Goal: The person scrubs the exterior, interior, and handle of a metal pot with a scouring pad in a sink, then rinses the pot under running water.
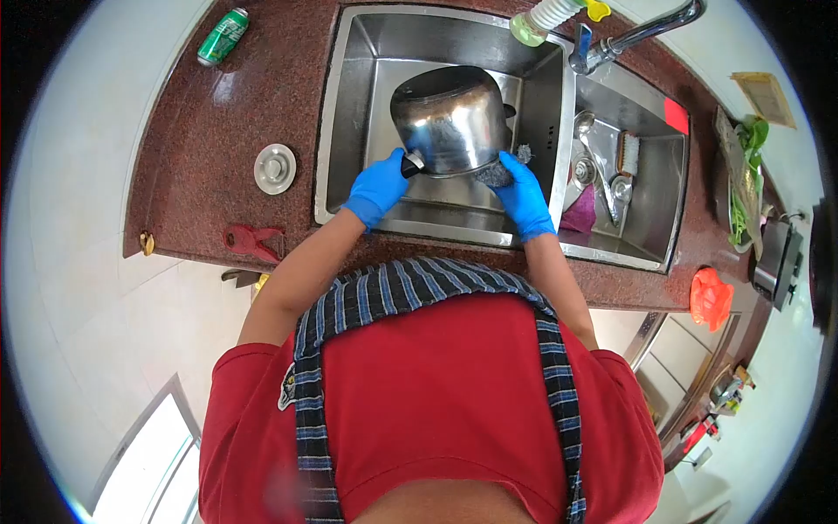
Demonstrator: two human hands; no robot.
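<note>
A shiny steel pot [463, 131] is tipped on its side over the large left basin [384, 79], its dark round end turned away from me. My left hand [378, 189], in a blue glove, is closed around the pot's black handle [412, 164]. In its own blue glove, my right hand [525, 201] presses a grey scouring pad [494, 174] against the near right side of the pot. A small grey mesh-like tuft [524, 153] shows just beyond the right fingers. The pot's inside is hidden from view.
The right basin [642, 109] holds a ladle [587, 131], a brush [628, 154] and a purple cloth [580, 211]. A faucet [637, 39] rises behind. On the counter are a green can [223, 37], a drain strainer [275, 168], a red clip-like object [253, 240] and an orange bag [711, 299].
</note>
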